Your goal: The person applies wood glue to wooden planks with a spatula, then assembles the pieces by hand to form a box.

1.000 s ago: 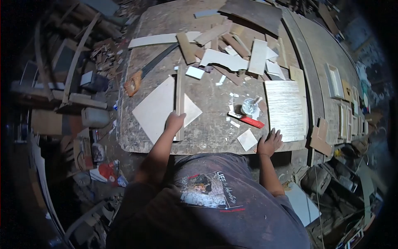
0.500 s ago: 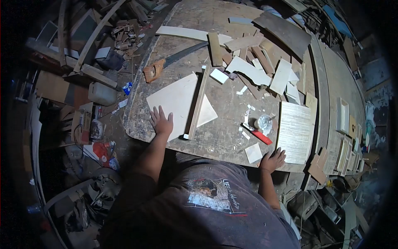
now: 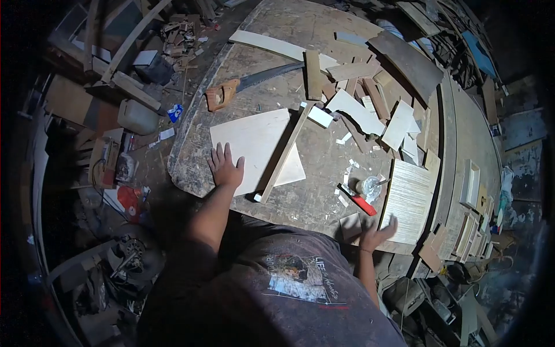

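Note:
My left hand (image 3: 226, 166) lies flat with fingers spread on the left edge of a pale thin wood panel (image 3: 254, 139). A narrow wooden strip (image 3: 284, 151) with white ends rests slantwise across that panel. My right hand (image 3: 377, 236) is open and a little blurred, its fingers overlapping the lower corner of a light, streaky-grained board (image 3: 407, 199). Beside its wrist is a small square piece (image 3: 350, 226), partly in shadow. Just above the right hand lie a red-handled knife (image 3: 359, 200) and a clear cup (image 3: 368, 187) of whitish stuff with a stick in it.
A handsaw (image 3: 248, 82) with a wooden handle lies on the worn workbench (image 3: 202, 130). Wood offcuts (image 3: 354, 113) are heaped toward the back right, near a dark board (image 3: 407, 58). Small frames (image 3: 470, 179) stand on the right-hand surface. Scrap clutters the floor at left.
The view has shifted slightly. My right hand has lifted and turned at the board's lower corner, and its fingers now point up and right. My left hand stays flat on the panel.

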Motion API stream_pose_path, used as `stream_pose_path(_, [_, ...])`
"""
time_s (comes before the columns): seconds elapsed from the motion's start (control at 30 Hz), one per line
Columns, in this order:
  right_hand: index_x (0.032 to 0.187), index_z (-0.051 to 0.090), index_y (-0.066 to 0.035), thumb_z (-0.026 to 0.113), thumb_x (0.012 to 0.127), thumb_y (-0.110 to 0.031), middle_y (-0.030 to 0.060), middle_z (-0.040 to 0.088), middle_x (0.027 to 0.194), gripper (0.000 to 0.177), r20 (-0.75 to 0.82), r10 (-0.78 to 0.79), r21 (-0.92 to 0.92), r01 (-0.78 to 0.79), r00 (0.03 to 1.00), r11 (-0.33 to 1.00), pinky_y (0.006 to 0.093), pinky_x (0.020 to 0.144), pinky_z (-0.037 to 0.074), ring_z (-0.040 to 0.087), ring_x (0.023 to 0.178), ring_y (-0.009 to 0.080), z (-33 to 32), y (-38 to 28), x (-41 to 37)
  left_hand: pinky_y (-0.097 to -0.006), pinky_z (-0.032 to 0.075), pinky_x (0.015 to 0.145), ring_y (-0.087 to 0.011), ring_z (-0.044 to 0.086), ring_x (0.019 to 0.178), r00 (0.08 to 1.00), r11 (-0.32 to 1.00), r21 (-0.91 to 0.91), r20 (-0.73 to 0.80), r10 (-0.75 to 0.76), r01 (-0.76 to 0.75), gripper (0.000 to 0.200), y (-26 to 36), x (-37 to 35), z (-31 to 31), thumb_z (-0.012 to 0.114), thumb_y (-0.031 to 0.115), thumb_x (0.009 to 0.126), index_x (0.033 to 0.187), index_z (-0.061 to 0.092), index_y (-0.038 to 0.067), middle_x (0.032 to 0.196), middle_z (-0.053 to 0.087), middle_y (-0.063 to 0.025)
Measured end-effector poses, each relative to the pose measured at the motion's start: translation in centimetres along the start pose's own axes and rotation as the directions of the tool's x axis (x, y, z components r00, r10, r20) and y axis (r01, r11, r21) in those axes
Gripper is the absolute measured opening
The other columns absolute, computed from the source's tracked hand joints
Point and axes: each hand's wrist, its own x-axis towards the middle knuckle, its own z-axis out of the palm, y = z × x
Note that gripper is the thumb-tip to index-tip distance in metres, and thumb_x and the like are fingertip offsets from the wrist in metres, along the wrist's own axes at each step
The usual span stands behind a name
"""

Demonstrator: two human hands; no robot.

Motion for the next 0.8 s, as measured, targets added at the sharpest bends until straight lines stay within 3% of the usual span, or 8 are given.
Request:
stream_pose_path(0.03, [0.130,0.045,0.002,0.061,0.087,-0.020,0.0207,0.044,0.135,0.051,0.113,0.110,0.344,-0.142,0.987,0.928,0.0445,0.109,0.026,0.038,0.128,0.0359,0.5,-3.4,0.7,-0.0548,0.010,0.115,-0.0372,0.015,0.143,1.000,1.000,0.001,-0.018,0.010,-0.010,0.073,-0.1,0.0,0.1,0.051,0.049,0.089,0.147,0.028,0.012,0.154,0.021,-0.0152])
stream_pose_path(0.1, [0.124,0.052,0.001,0.056,0.085,-0.005,0.0126,0.056,0.118,0.039,0.493,-0.044,0.449,-0.211,0.869,0.868,0.0341,0.102,0.037,0.052,0.114,0.0253,1.4,-9.0,2.1,-0.0552,0.010,0.114,-0.0373,0.016,0.142,0.999,1.000,-0.003,-0.033,0.018,-0.018,0.073,-0.1,0.1,0.2,0.052,0.049,0.088,0.147,0.029,0.011,0.154,0.022,-0.0157])
stream_pose_path(0.17, [0.127,0.051,-0.003,0.065,0.087,-0.023,0.0152,0.055,0.123,0.047,0.781,-0.184,0.536,-0.490,0.597,0.688,0.0367,0.098,0.040,0.051,0.117,0.0238,5.2,-12.7,2.6,-0.0551,0.010,0.114,-0.0368,0.016,0.143,1.000,1.000,-0.013,-0.023,0.006,-0.006,0.073,0.0,0.0,0.1,0.052,0.049,0.088,0.147,0.030,0.011,0.154,0.023,-0.0152])
stream_pose_path(0.27, [0.135,0.043,0.000,0.072,0.082,-0.036,0.0198,0.050,0.130,0.071,0.876,-0.183,0.432,-0.559,0.447,0.708,0.0392,0.100,0.040,0.049,0.122,0.0305,8.7,-19.7,3.4,-0.0547,0.010,0.115,-0.0357,0.016,0.143,1.000,0.999,-0.038,-0.019,-0.002,0.002,0.073,0.1,0.0,-0.5,0.052,0.049,0.088,0.147,0.030,0.012,0.154,0.023,-0.0142])
stream_pose_path(0.37, [0.138,0.030,0.009,0.078,0.074,-0.035,0.0282,0.041,0.135,0.091,0.716,-0.237,0.513,-0.265,0.657,0.816,0.0414,0.103,0.039,0.047,0.121,0.0407,15.2,-23.0,3.7,-0.0544,0.010,0.115,-0.0348,0.016,0.143,1.000,0.999,-0.043,-0.007,-0.016,0.016,0.073,0.1,0.0,-0.5,0.053,0.049,0.087,0.147,0.030,0.012,0.154,0.024,-0.0133])
stream_pose_path(0.47, [0.144,0.023,0.002,0.077,0.074,-0.027,0.0300,0.035,0.141,0.093,0.603,-0.106,0.388,-0.175,0.790,0.905,0.0414,0.103,0.040,0.044,0.125,0.0423,18.5,-27.3,4.8,-0.0539,0.010,0.115,-0.0345,0.016,0.143,0.999,0.999,-0.051,-0.030,-0.013,0.011,0.074,-0.1,0.1,-0.2,0.054,0.049,0.086,0.146,0.031,0.013,0.154,0.024,-0.0131])
stream_pose_path(0.67, [0.150,0.004,-0.011,0.067,0.075,-0.009,0.0332,0.055,0.119,0.097,0.766,0.072,0.195,-0.338,0.639,0.921,0.0478,0.087,0.050,0.061,0.100,0.0456,22.6,-27.0,7.3,-0.0543,0.010,0.114,-0.0337,0.016,0.143,1.000,0.997,-0.076,0.007,-0.024,0.024,0.075,-0.1,0.3,-0.6,0.056,0.050,0.085,0.146,0.031,0.013,0.154,0.024,-0.0124])
stream_pose_path(0.8, [0.150,0.010,-0.007,0.067,0.076,-0.004,0.0251,0.055,0.127,0.093,0.747,-0.265,0.444,-0.160,0.610,0.882,0.0418,0.093,0.049,0.057,0.115,0.0361,21.0,-25.7,12.3,-0.0550,0.010,0.114,-0.0339,0.015,0.143,1.000,0.998,-0.066,0.007,-0.021,0.021,0.077,-0.1,0.4,-0.8,0.057,0.050,0.084,0.146,0.030,0.014,0.154,0.023,-0.0122])
